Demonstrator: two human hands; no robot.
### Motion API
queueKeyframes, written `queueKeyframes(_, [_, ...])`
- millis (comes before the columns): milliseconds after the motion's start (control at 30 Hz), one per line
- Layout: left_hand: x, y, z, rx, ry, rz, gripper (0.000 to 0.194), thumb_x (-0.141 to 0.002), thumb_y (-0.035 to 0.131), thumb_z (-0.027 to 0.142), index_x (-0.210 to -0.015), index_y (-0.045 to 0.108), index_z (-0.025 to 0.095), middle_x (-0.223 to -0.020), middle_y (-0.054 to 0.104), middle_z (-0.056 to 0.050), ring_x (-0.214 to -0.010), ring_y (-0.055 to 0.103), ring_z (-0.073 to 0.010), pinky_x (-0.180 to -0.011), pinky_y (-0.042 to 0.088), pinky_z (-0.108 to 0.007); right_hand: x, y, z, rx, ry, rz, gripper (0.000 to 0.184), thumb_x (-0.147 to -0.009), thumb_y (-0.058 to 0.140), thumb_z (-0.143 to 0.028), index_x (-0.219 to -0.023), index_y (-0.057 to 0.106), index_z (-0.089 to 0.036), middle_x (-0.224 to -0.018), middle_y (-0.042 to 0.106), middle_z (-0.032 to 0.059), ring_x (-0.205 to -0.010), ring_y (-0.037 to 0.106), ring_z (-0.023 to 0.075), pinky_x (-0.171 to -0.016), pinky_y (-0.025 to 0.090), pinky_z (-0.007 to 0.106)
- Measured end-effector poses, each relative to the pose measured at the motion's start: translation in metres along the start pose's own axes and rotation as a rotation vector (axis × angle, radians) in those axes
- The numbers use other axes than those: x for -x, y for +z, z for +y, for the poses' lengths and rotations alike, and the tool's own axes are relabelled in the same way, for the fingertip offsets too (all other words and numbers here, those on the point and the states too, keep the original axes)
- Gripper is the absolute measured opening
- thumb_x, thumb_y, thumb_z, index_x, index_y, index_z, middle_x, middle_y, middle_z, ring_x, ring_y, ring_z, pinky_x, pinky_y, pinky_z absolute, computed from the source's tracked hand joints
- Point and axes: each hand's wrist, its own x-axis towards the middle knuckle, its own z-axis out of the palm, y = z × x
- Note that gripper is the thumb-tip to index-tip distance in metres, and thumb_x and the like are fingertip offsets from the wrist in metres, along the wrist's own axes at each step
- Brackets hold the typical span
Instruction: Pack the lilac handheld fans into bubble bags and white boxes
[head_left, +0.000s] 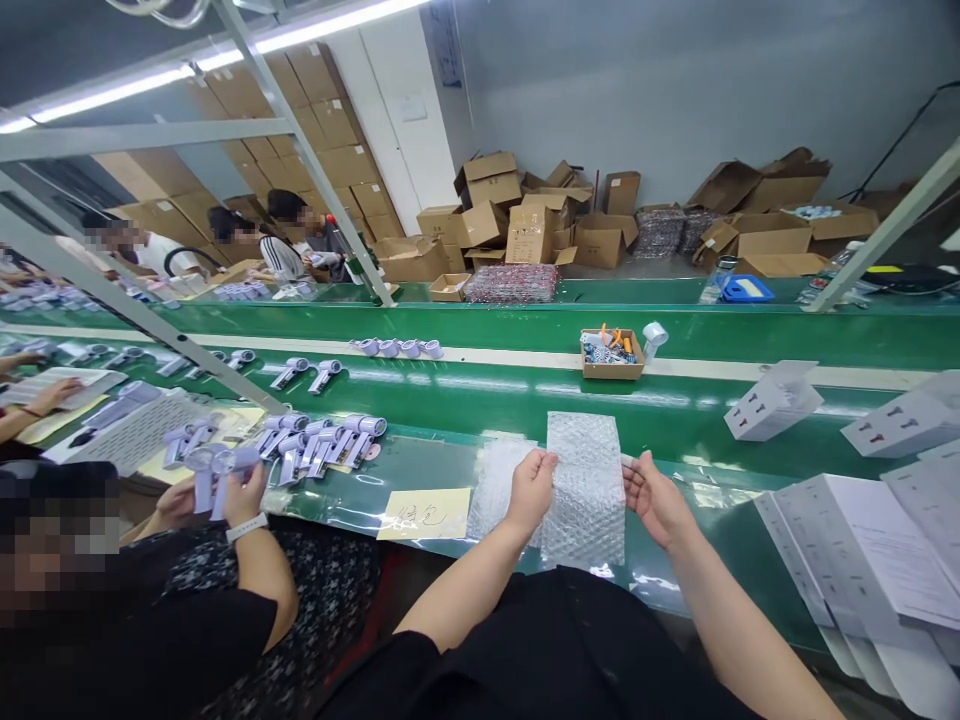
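Observation:
A clear bubble wrap bag (585,500) is held up in front of me, over the near edge of the green bench. My left hand (532,490) is closed on its left side, thumb on the front. At its right edge is my right hand (656,500), fingers pointing left and thumb raised apart; the fingertips touch or nearly touch the edge. A pale cover appears to sit on one right fingertip. More bubble wrap (491,485) lies flat on the bench beneath and left of my left hand. Whether anything is inside the held bag cannot be made out.
Left of me, a co-worker's hands (225,490) hold pale purple handheld fans, near a cluster of fans (322,440). A yellow handwritten card (424,514) lies between us. Folded white boxes (847,540) stand at right. Beyond are a small parts box (611,355) and a conveyor (510,385).

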Motion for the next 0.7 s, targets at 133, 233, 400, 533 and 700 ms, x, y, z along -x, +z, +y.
queueKeyframes(133, [0.003, 0.012, -0.001, 0.048, -0.023, -0.118, 0.039, -0.079, 0.053, 0.053, -0.067, 0.052, 0.016, -0.058, 0.043, 0.004, -0.057, 0.039, -0.0099, -0.056, 0.032, -0.022, 0.004, -0.001, 0.005, 0.129, -0.105, -0.065, 0.037, -0.070, 0.065, -0.054, -0.080, 0.063, -0.019, -0.064, 0.062, 0.0027, -0.055, 0.054, 0.0158, -0.052, 0.042, 0.027])
queueKeyframes(233, [0.002, 0.022, -0.008, 0.169, -0.120, -0.176, 0.043, -0.073, 0.058, 0.058, -0.070, 0.054, 0.015, -0.059, 0.045, 0.004, -0.056, 0.039, -0.0090, -0.055, 0.032, -0.022, 0.006, -0.001, 0.013, 0.322, -0.256, -0.002, 0.034, -0.071, 0.065, -0.051, -0.067, 0.058, -0.018, -0.054, 0.053, -0.0021, -0.049, 0.045, 0.0121, -0.049, 0.035, 0.025])
queueKeyframes(400, [-0.007, 0.033, -0.016, 0.162, -0.160, -0.040, 0.045, -0.071, 0.060, 0.059, -0.066, 0.054, 0.015, -0.053, 0.040, 0.005, -0.051, 0.036, -0.0078, -0.051, 0.029, -0.020, 0.008, -0.017, 0.018, 0.386, -0.339, 0.145, 0.035, -0.071, 0.064, -0.051, -0.066, 0.057, -0.018, -0.053, 0.048, -0.0040, -0.051, 0.041, 0.0113, -0.050, 0.031, 0.024])
queueKeyframes(533, [-0.020, 0.044, -0.007, 0.179, -0.158, -0.031, 0.046, -0.073, 0.057, 0.061, -0.078, 0.057, 0.015, -0.061, 0.048, 0.003, -0.056, 0.043, -0.0089, -0.053, 0.032, -0.020, 0.017, -0.036, 0.011, 0.406, -0.360, 0.241, 0.035, -0.074, 0.060, -0.052, -0.068, 0.056, -0.018, -0.054, 0.048, -0.0042, -0.052, 0.040, 0.0113, -0.050, 0.031, 0.024])
queueKeyframes(700, [-0.026, 0.077, 0.002, 0.180, -0.097, -0.189, 0.045, -0.070, 0.061, 0.059, -0.072, 0.053, 0.014, -0.061, 0.048, 0.003, -0.057, 0.041, -0.0088, -0.054, 0.032, -0.021, 0.029, -0.032, 0.003, 0.384, -0.363, 0.158, 0.037, -0.068, 0.066, -0.053, -0.083, 0.064, -0.019, -0.061, 0.058, -0.0010, -0.058, 0.048, 0.0149, -0.054, 0.037, 0.025])
